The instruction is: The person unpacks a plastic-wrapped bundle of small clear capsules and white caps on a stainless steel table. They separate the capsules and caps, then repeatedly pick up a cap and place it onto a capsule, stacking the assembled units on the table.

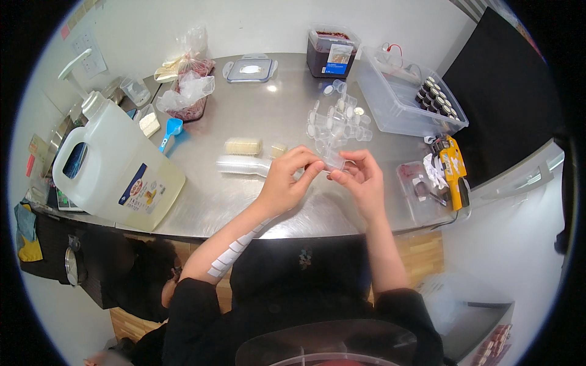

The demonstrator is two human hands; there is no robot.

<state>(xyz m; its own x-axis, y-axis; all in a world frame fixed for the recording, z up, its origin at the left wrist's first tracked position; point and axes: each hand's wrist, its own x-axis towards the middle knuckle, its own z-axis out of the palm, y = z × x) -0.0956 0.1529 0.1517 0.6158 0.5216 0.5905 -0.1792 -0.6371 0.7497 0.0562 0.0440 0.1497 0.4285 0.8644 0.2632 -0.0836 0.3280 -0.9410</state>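
Left grip (pixel 288 177), right grip (pixel 362 181) (angled inward) pinching cup (pixel 333 160).

Here we're head-mounted, one wide fisheye peering down from above and behind the left hand (pixel 288 178) and right hand (pixel 365 184)! It sits near, angled forward across the counter (pixel 259 108), reaching the wall (pixel 262 24) beyond both hands.

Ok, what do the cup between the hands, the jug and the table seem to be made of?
Cup: likely thin, smooth plastic; it is clear and see-through.
Jug: probably plastic, smooth and translucent; yellowish liquid shows through.
Table: metal, perhaps stainless steel, with a satin sheen; it is gray and throws back blurred light.
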